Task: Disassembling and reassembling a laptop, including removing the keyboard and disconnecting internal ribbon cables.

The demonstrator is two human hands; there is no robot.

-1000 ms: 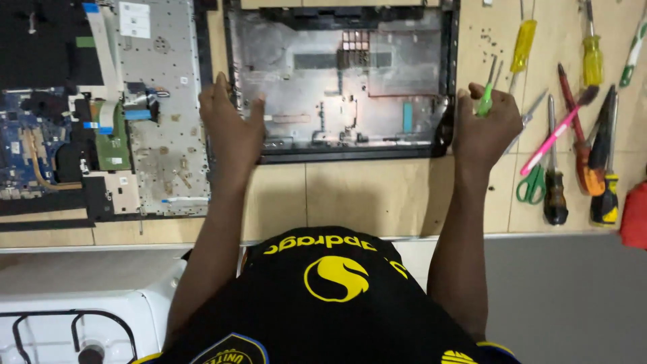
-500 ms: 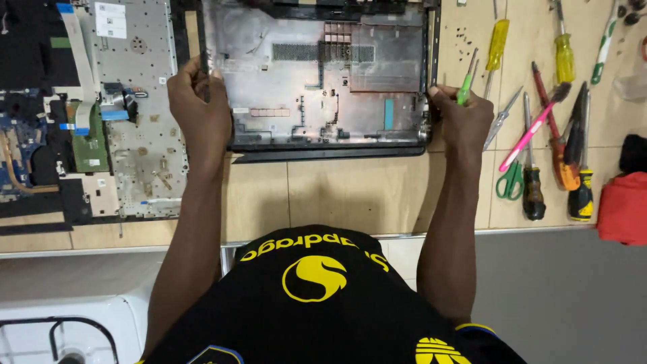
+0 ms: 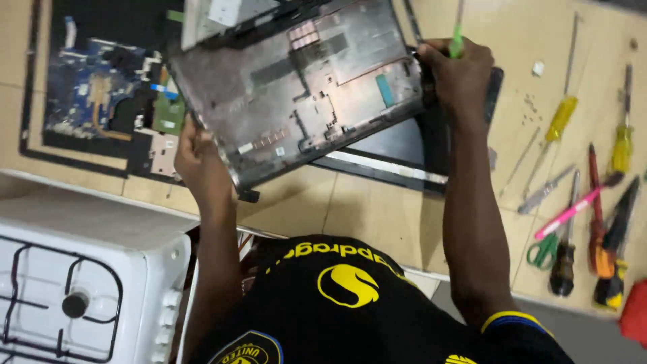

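A grey laptop bottom case [image 3: 296,87] is lifted off the table and tilted, its inner side facing up. My left hand [image 3: 199,158] grips its lower left corner. My right hand [image 3: 458,71] grips its right edge and also holds a thin green-handled screwdriver [image 3: 457,40] that points up. Under the raised case a dark flat laptop part [image 3: 404,145] lies on the wooden table [image 3: 377,209].
A laptop motherboard [image 3: 101,87] on a black panel lies at the left. Several screwdrivers [image 3: 563,118], a pink pen [image 3: 573,209], green-handled scissors [image 3: 546,249] and pliers lie at the right. A white gas stove [image 3: 81,283] stands at the lower left.
Both hands have lifted the case off the table and tilted it, uncovering the dark part beneath. The view has shifted right and rotated.
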